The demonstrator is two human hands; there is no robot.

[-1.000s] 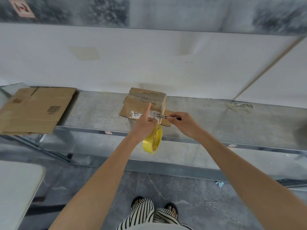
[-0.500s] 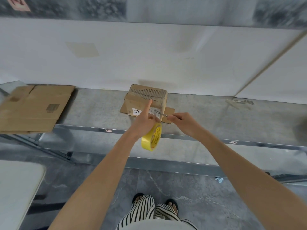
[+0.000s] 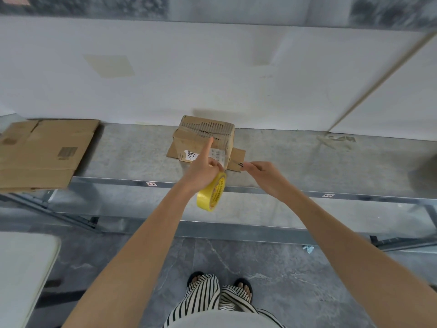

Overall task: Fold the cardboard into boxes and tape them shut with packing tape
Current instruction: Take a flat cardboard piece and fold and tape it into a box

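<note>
**One box at centre, tape about to be cut**

One small cardboard box (image 3: pixel 205 136) sits mid-frame on the grey metal shelf (image 3: pixel 132 157), close to the white wall. The left hand (image 3: pixel 203 170) curls round a yellow tape roll (image 3: pixel 211 192) hanging just below the box's near edge. Its index finger (image 3: pixel 206 150) lies straight up the box front, probably pinning the tape down. Just right of the box's near corner, the right hand (image 3: pixel 264 174) pinches a slim tool (image 3: pixel 237 164), dark tip between roll and box, likely to cut. Flattened cardboard (image 3: pixel 45 152) waits at frame left.

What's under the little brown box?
Some flat cardboard sticks out from under the box on both sides, lying on the grey shelf. What's right beneath the box is hidden.
</note>
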